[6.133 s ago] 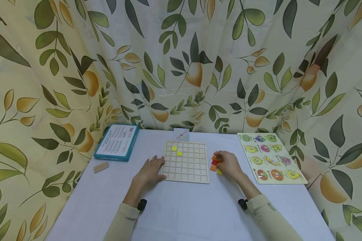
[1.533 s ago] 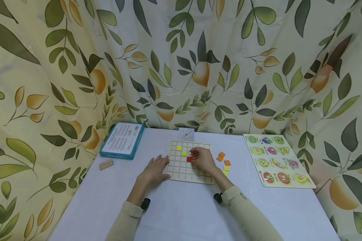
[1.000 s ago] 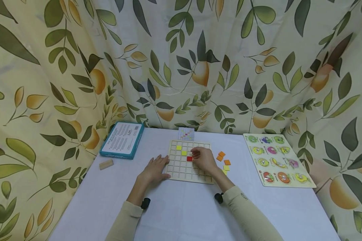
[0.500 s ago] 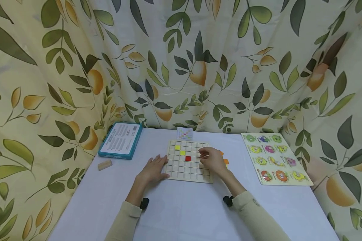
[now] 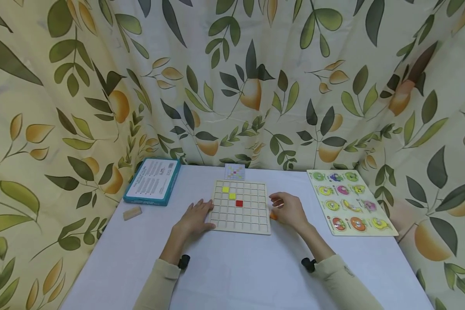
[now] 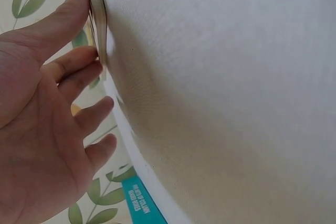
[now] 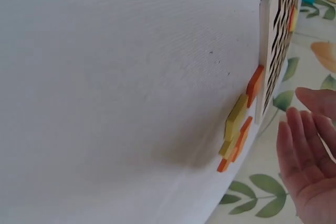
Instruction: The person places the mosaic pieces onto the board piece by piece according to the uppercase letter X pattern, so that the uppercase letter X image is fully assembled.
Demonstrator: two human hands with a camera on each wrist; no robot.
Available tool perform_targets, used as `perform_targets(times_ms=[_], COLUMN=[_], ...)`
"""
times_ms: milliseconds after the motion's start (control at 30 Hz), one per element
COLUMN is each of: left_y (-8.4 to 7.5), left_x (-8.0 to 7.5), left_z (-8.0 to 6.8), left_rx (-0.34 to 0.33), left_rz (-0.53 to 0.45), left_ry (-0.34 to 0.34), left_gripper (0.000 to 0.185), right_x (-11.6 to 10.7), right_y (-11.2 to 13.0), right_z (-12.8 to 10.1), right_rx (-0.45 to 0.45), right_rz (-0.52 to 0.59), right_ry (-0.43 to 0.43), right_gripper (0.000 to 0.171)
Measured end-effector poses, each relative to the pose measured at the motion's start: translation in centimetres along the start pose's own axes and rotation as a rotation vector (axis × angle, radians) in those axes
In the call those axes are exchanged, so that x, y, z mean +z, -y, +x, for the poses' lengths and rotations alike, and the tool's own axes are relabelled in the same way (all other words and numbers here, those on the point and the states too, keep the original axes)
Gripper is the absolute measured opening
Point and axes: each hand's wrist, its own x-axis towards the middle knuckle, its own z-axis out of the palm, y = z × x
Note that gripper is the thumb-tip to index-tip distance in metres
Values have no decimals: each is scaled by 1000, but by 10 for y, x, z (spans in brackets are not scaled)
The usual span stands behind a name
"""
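Observation:
A wooden grid board lies on the white table with two yellow tiles and a red tile set in its cells. My left hand rests flat on the table, straight fingers touching the board's left edge. My right hand hovers just right of the board with relaxed fingers, holding nothing. Under it lie loose tiles, an orange one showing at the board's side. The right wrist view shows the open right hand above orange tiles and a yellow tile beside the board.
A teal box and a small wooden block sit at the left. A fruit peg puzzle lies at the right. A small pattern card stands behind the board. A leaf-print curtain closes in three sides.
My right hand left the red tile in the grid and moved right, off the board, to the loose tiles. My left hand has stayed at the board's left edge.

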Motion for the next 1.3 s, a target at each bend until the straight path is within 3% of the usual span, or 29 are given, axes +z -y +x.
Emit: perform_targets(times_ms=[200, 633, 1300], left_y=[1, 4, 7], left_x=[-1, 2, 1], left_z=[0, 1, 1], left_rx=[0, 2, 22], left_rz=[-4, -9, -40], left_ry=[1, -3, -10], left_gripper=[80, 81, 79], right_x=[-10, -19, -14], right_y=[-7, -15, -26], right_z=[-11, -25, -22], right_rx=[8, 146, 95], right_rz=[-16, -104, -89], right_ry=[13, 88, 106], right_gripper=[41, 49, 58])
